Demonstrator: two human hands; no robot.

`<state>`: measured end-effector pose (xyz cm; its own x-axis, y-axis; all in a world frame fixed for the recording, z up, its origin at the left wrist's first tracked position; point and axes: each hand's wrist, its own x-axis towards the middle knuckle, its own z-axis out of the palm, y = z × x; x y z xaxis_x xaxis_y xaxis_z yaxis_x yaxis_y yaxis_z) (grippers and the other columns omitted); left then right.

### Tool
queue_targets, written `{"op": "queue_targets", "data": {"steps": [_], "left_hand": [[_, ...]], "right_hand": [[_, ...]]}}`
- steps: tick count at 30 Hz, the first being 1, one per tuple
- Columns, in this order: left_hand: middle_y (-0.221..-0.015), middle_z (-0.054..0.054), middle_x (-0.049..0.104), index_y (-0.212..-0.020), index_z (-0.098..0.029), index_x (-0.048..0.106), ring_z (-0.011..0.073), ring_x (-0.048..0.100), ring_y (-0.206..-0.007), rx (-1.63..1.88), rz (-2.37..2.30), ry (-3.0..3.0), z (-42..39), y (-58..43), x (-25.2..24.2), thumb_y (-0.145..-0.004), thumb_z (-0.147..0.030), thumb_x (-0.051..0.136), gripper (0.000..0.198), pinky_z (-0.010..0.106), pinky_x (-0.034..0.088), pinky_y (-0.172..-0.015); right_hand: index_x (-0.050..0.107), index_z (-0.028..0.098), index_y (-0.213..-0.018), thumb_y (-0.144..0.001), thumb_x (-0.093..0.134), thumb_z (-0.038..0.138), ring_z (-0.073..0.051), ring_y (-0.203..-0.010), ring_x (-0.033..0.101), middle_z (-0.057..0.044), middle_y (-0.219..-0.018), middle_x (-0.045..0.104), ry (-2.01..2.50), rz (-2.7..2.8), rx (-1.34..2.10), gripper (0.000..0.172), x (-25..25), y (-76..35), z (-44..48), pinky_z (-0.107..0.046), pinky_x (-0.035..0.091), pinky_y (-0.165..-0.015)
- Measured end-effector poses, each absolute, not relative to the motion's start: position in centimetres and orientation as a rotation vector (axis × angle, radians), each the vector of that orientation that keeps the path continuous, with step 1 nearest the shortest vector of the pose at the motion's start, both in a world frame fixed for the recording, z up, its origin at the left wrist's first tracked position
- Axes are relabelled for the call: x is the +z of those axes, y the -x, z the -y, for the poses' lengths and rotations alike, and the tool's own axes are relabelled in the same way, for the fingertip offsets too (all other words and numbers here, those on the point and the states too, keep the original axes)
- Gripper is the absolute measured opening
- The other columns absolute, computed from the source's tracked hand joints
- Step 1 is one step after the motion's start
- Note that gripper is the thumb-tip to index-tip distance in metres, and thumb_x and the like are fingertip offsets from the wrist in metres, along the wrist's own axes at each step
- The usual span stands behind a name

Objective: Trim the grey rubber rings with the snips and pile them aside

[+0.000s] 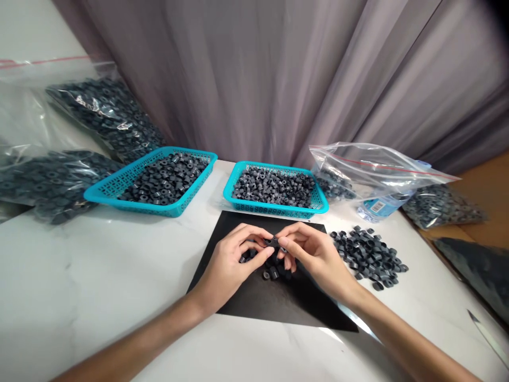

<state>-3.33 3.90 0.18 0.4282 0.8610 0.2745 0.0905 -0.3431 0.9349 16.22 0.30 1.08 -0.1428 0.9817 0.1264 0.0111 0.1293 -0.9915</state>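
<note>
My left hand (234, 257) and my right hand (308, 252) meet over a black mat (254, 300) on the white table. Both pinch a small dark grey ring-shaped part (272, 242) between thumbs and fingertips. A few more of the same grey parts (272, 273) lie on the mat just under my fingers, and my left palm seems to cup some. Both hands have their fingers curled and closed.
Two teal baskets of grey parts stand behind the mat, the left basket (115, 185) and the right basket (318, 204). A loose heap of parts (369, 257) lies right of the mat. Clear bags of parts (55, 175) sit at left and a plastic bag (369, 170) at right. A curtain hangs behind.
</note>
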Motion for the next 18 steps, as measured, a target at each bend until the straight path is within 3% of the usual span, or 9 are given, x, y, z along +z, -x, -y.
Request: {"op": "queue_targets", "data": {"steps": [10,18], "left_hand": [[-0.108,0.000,0.068,-0.111,-0.027,0.067,0.0132,0.068,-0.087,1.072,-0.890,-1.865,-3.42,3.38,0.54,-0.090,-0.029,0.069,0.021,0.026,0.056,-0.084],[-0.106,0.001,0.073,-0.103,-0.023,0.068,0.0163,0.068,-0.107,0.995,-0.799,-1.387,-3.97,3.12,0.80,-0.083,-0.025,0.077,0.022,0.025,0.055,-0.094]], "right_hand": [[0.062,0.020,-0.108,-0.096,0.061,0.046,-0.011,-0.061,0.060,0.000,-0.078,0.066,1.129,1.530,1.162,0.029,1.19,-16.17,0.20,-0.023,0.044,-0.055],[0.060,0.020,-0.108,-0.095,0.062,0.044,-0.010,-0.063,0.060,0.000,-0.080,0.066,1.064,1.453,1.225,0.028,1.06,-15.76,0.45,-0.022,0.044,-0.055]]}}
